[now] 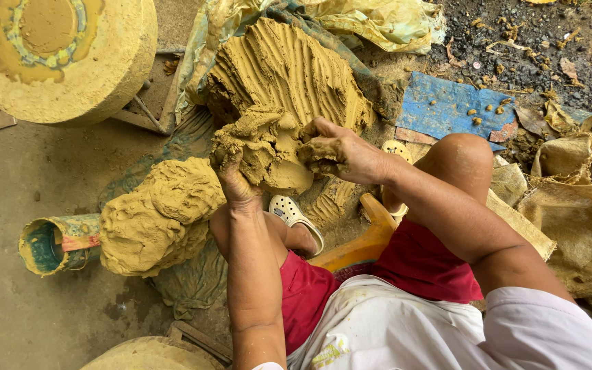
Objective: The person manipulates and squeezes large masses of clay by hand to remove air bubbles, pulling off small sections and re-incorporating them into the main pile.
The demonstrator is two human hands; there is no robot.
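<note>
Both my hands grip one wet lump of yellow-brown clay (272, 151) held in front of my knees. My left hand (234, 179) cups its left side from below, fingers sunk into the clay. On the lump's right side, my right hand (337, 152) digs its fingers in. Just behind the lump rises a big clay mound (286, 68) with finger grooves raked down its face. A second rough clay heap (159, 216) lies to the left of my left forearm on a plastic sheet (193, 281).
A clay-coated round wheel (59, 58) stands at the top left. A clay-smeared tube (56, 243) lies at the left on the concrete floor. A blue board (447, 103), sacks (584, 212) and rubble fill the right. I sit on an orange stool (361, 247), in white clogs.
</note>
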